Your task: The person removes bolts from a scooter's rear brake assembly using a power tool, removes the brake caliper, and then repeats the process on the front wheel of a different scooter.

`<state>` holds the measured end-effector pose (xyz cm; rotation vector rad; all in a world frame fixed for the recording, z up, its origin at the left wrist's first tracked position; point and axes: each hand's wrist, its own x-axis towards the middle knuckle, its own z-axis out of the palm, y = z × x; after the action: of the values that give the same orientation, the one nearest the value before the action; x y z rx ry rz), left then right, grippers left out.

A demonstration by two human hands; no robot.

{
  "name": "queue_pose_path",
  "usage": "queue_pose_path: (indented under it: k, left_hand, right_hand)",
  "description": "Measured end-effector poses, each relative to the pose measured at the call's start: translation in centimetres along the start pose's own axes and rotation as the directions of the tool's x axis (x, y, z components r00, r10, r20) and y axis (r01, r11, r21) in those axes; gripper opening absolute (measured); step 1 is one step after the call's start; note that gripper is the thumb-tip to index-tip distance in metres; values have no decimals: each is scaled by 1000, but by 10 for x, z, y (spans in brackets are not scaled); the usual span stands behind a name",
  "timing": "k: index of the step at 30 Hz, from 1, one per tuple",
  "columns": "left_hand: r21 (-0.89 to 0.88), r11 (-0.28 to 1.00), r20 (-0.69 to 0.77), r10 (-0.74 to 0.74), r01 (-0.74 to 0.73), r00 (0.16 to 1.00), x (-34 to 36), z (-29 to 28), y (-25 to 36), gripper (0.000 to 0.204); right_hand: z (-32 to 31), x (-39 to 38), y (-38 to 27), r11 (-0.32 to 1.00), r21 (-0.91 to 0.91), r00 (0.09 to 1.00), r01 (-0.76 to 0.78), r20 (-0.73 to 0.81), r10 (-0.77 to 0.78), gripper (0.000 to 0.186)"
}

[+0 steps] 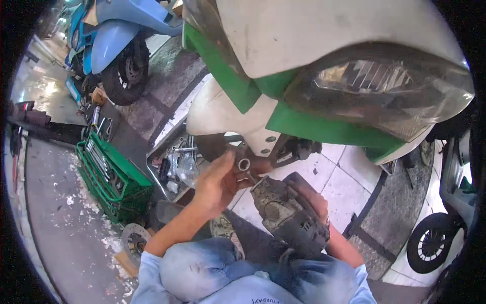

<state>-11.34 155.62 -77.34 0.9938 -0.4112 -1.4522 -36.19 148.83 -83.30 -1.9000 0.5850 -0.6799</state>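
My right hand [313, 200] is closed around the grip of a worn, dirty grey impact wrench [281, 207], held over my lap. A short metal shaft sticks out of its nose, and a silver ring-shaped socket end [244, 164] shows at the tip. My left hand [217, 182] is cupped beside that tip, thumb raised and fingers reaching behind the socket. Thumb and fingers stand apart; whether the fingertips touch the metal I cannot tell. Just beyond the hands is the white front fender [223, 114] of a green and white scooter [293, 45].
A green crate [119, 177] with wrenches stands at the left, a brake disc [135, 240] near it. Loose tools and a plastic bag [185, 167] lie beside the fender. A blue motorbike [114, 45] stands far left, another wheel [433, 242] at the right. The headlight [364, 76] juts out overhead.
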Motion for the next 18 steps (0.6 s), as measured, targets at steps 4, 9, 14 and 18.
queue_pose_path:
  k: [4,9,14,18]
  left_hand:
    - [-94,994,74,-45,52,996,6,0,-10,55]
    - [-90,991,108,-87,97,990,5,1,-22,55]
    - [-68,997,72,-35,40,997,9,3,-30,54]
    - [-34,999,220,45,-39,974,13,-2,-42,53]
  right_hand:
    - [2,-1,-10,998,-39,998,-54,-25,54,52]
    - [1,-1,-16,977,-108,982,-185,1,187,53]
    - [-3,-10,-8,979,-71,981,-193,-5,193,53]
    - [0,-15,-18,864,-81,866,-497,8,499,55]
